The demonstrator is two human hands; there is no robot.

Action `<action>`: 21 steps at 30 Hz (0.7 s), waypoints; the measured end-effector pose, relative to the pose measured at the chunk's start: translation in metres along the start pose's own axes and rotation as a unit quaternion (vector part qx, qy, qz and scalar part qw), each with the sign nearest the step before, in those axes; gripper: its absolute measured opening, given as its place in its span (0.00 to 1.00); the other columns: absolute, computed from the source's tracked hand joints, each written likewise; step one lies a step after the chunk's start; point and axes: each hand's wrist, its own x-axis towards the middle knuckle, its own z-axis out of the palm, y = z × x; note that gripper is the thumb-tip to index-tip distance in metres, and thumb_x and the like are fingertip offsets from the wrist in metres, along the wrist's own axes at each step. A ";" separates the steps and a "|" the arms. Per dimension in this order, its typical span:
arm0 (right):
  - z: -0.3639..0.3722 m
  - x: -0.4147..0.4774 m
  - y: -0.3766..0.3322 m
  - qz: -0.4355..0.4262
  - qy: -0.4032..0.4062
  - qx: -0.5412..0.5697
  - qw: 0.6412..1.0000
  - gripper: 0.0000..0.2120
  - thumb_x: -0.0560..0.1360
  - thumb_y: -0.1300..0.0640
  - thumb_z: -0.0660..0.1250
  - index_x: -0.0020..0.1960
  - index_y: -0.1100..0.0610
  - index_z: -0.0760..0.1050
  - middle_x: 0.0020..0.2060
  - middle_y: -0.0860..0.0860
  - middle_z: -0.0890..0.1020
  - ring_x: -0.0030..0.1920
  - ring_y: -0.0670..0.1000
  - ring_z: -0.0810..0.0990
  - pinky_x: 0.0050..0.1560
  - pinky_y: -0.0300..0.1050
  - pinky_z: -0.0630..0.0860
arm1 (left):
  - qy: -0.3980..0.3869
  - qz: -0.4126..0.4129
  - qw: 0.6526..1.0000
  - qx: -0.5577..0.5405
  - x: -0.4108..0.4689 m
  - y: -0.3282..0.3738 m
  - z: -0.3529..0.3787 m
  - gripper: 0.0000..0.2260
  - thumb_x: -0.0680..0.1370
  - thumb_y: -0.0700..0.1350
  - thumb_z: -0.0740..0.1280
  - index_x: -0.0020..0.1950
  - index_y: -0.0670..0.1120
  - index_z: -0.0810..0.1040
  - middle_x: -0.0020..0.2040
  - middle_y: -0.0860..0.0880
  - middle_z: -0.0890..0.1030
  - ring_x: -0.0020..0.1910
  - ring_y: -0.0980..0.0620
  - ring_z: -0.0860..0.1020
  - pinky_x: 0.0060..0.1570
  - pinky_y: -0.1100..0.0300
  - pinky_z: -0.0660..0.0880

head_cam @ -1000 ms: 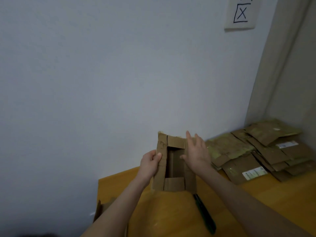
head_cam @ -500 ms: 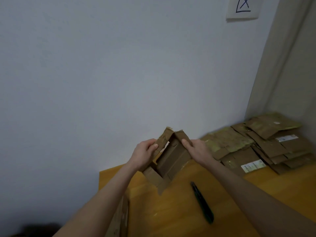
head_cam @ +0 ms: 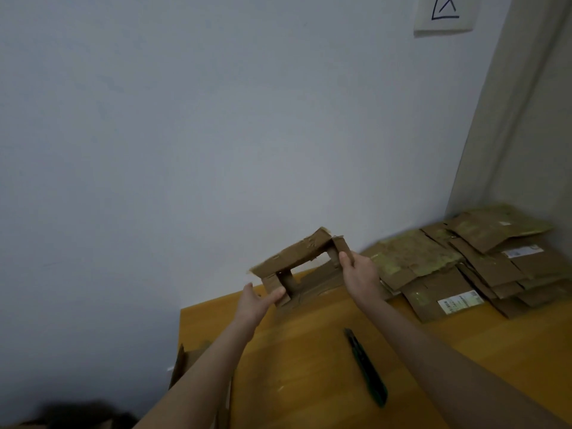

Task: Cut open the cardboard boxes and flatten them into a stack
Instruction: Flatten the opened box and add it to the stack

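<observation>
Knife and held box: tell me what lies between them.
Head view: only bare table lies between the knife and the box held by the left hand and right hand.

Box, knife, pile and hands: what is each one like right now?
cardboard box: opened, half flattened, held above the table.
left hand: pinches the box's lower-left flap.
right hand: grips the box's right end.
knife: lying on the table, untouched.
stack: flattened boxes, lying on the table.

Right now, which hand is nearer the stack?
Right. The right hand grips the box just left of the stack; the left hand grips its far end.
</observation>
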 end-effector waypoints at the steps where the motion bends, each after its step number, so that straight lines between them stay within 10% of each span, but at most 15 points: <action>1: 0.002 -0.002 -0.002 -0.006 -0.002 0.004 1.000 0.17 0.82 0.54 0.57 0.35 0.57 0.69 0.28 0.49 0.69 0.28 0.46 0.66 0.28 0.37 0.60 | -0.018 -0.030 0.999 -0.014 -0.002 -0.003 0.005 0.41 0.72 0.57 0.73 0.77 0.44 0.56 0.72 0.41 0.68 0.65 0.40 0.72 0.59 0.45 0.74; 5: 0.004 -0.010 -0.003 -0.055 -0.017 0.021 0.998 0.20 0.82 0.57 0.58 0.31 0.55 0.63 0.26 0.48 0.66 0.27 0.46 0.62 0.26 0.32 0.62 | 0.012 -0.011 0.999 -0.038 -0.002 0.005 0.013 0.17 0.73 0.56 0.72 0.52 0.46 0.74 0.46 0.45 0.80 0.43 0.46 0.79 0.48 0.46 0.79; 9: 0.000 -0.010 0.005 -0.043 -0.025 0.049 0.998 0.19 0.81 0.59 0.59 0.31 0.56 0.64 0.26 0.49 0.65 0.28 0.47 0.62 0.26 0.34 0.60 | 0.042 0.016 0.999 -0.027 0.007 0.007 0.006 0.07 0.77 0.44 0.69 0.49 0.41 0.75 0.43 0.43 0.81 0.46 0.40 0.81 0.49 0.41 0.80; 16: -0.016 -0.001 0.028 0.102 -0.023 0.162 0.981 0.16 0.81 0.53 0.60 0.60 0.65 0.75 0.45 0.51 0.78 0.51 0.57 0.78 0.55 0.56 0.74 | -0.087 -0.012 0.976 -0.197 0.016 0.000 -0.017 0.09 0.80 0.38 0.55 0.57 0.39 0.72 0.49 0.38 0.81 0.46 0.40 0.83 0.46 0.48 0.82; 21: -0.022 -0.001 0.050 0.135 -0.093 0.285 0.944 0.09 0.81 0.56 0.61 0.56 0.57 0.77 0.47 0.55 0.83 0.49 0.55 0.82 0.46 0.50 0.79 | -0.218 -0.056 0.931 -0.287 0.016 -0.006 -0.037 0.21 0.79 0.54 0.56 0.63 0.41 0.72 0.54 0.37 0.81 0.48 0.39 0.82 0.43 0.49 0.81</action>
